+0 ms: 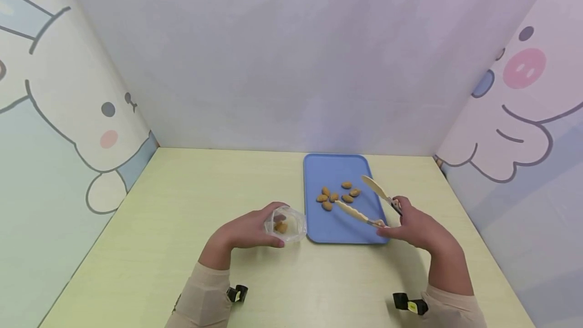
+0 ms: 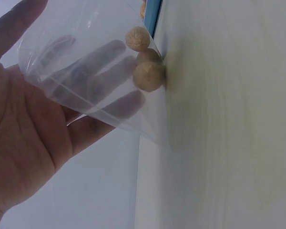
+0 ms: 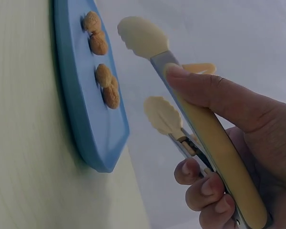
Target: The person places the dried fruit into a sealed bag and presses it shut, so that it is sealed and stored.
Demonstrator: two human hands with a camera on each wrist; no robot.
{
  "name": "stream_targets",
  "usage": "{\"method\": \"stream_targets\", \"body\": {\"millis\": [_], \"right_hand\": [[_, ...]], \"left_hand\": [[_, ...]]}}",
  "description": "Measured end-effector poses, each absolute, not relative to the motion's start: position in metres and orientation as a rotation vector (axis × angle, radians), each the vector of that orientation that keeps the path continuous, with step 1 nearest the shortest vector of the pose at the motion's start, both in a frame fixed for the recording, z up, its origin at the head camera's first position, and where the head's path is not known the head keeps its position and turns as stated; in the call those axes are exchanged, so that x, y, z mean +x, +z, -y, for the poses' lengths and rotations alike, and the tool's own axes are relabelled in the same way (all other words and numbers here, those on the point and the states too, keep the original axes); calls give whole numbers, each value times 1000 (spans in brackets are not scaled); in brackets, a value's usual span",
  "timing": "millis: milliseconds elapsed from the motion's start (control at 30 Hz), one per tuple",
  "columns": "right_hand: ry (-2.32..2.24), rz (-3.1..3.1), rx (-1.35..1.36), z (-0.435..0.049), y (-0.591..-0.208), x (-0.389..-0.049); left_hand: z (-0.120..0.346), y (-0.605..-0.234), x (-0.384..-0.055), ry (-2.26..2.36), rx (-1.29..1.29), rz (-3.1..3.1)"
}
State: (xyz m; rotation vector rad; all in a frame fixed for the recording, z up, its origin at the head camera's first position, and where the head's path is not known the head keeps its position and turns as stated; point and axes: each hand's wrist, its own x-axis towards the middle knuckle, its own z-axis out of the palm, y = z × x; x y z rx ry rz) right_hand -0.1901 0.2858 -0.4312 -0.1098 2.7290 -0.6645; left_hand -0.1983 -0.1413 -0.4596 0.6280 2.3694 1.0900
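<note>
My left hand holds a clear plastic bag, thumb on one side and fingers round the other. A few walnuts lie at the bottom of the bag, seen through the film. Over the blue tray, my right hand grips a pair of tongs with yellowish handles and cream scalloped tips. The tongs' arms are spread, with nothing between the tips. Several walnuts lie loosely grouped on the tray, close to the left tip.
The tray lies on a pale wooden table, right of the bag. A plain light wall rises at the table's back edge. Side panels with cartoon animals flank both sides. Each wrist wears a black strap device.
</note>
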Motion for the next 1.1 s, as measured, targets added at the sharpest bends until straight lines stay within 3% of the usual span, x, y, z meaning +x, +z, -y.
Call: {"method": "stream_targets", "body": {"millis": [1100], "right_hand": [[-653, -2631, -27, -282, -434, -185]], "left_hand": [[141, -458, -197, 1076, 618, -2376]]}}
